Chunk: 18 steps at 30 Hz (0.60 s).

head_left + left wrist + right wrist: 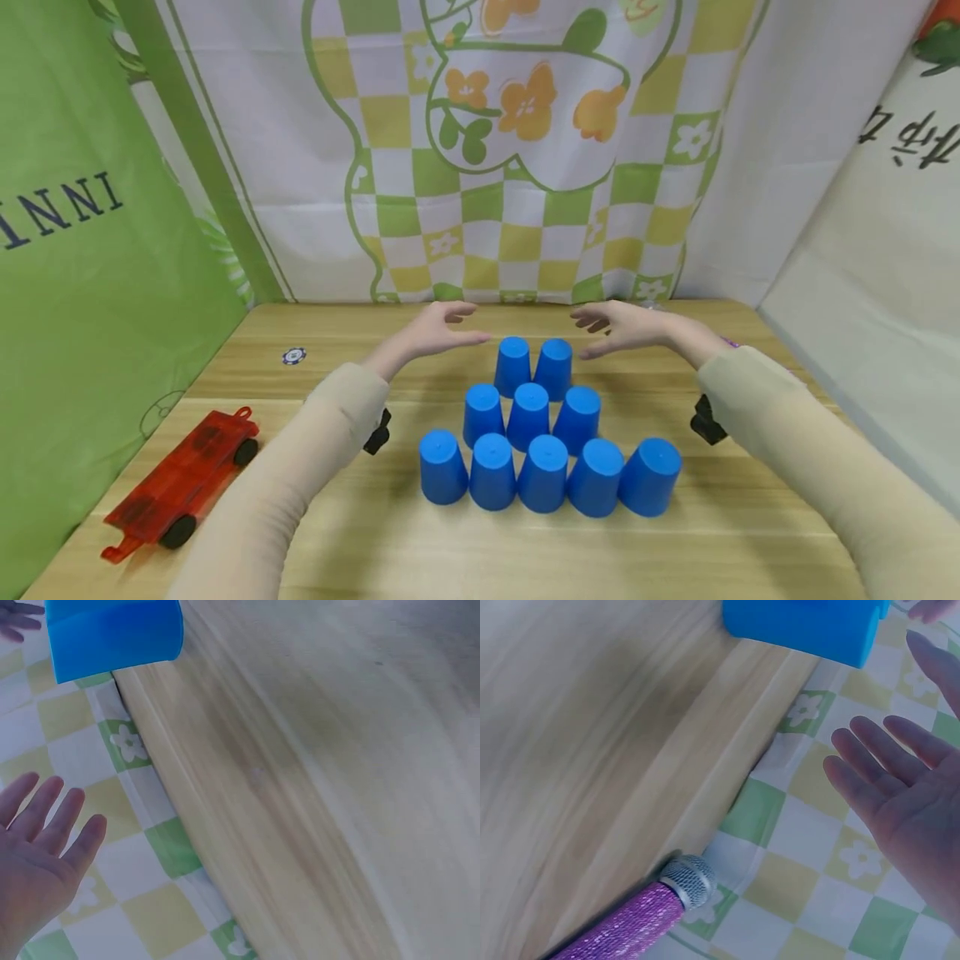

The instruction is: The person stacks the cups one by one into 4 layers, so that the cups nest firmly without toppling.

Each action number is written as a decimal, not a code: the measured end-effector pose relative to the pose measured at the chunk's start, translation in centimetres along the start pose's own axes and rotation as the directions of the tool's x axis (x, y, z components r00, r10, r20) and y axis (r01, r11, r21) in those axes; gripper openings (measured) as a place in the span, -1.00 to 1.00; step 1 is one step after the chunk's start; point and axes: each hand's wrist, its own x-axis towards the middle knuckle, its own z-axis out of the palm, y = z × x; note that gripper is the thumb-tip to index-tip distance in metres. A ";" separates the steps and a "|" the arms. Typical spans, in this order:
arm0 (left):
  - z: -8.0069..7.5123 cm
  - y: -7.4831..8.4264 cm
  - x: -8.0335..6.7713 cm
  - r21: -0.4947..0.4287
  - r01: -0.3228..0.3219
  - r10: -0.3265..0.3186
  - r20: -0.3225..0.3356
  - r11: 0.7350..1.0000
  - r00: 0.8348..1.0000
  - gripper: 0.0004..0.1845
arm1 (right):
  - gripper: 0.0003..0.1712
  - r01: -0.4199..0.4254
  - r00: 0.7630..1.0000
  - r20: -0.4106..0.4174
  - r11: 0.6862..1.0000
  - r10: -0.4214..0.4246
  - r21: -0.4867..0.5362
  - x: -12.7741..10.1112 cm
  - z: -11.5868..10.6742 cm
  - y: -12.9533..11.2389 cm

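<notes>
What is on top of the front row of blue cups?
Three upturned blue cups sit on the front row of five, with two more cups above. Whatever is under any cup is hidden.

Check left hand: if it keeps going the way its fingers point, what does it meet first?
Probably the right hand. The left hand points across above the two back blue cups, both open. Depth unclear.

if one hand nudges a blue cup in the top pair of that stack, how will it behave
The blue cups look like thin smooth plastic, so probably light and easy to slide. They stand upside down in stacked rows, so a sideways nudge on the top pair would likely topple it and perhaps the cups under it. Both the left hand and right hand are open, touching nothing.
</notes>
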 end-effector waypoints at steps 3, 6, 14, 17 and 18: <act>-0.3 -0.5 -0.5 -0.033 -0.004 0.003 -0.020 0.999 1.000 -0.22 | -0.18 -0.013 1.000 0.009 1.000 0.012 0.014 -0.7 0.1 0.2; -0.6 -1.0 -1.1 -0.062 0.000 -0.001 -0.026 0.998 1.000 -0.17 | -0.20 -0.029 0.999 0.022 0.999 0.028 0.021 -1.3 0.4 0.3; -1.1 -2.7 -2.9 -0.070 -0.019 0.016 -0.052 0.997 0.999 -0.23 | -0.24 -0.001 1.000 0.027 0.999 0.000 0.047 -2.7 1.2 0.8; -1.4 -2.8 -3.8 -0.073 -0.029 0.025 -0.053 0.997 0.998 -0.26 | -0.27 0.016 0.999 0.033 0.997 -0.019 0.072 -3.3 1.5 0.8; -1.5 -2.9 -4.0 -0.072 -0.037 0.033 -0.049 0.997 0.998 -0.27 | -0.27 0.021 0.999 0.037 0.996 -0.024 0.084 -3.5 1.6 0.7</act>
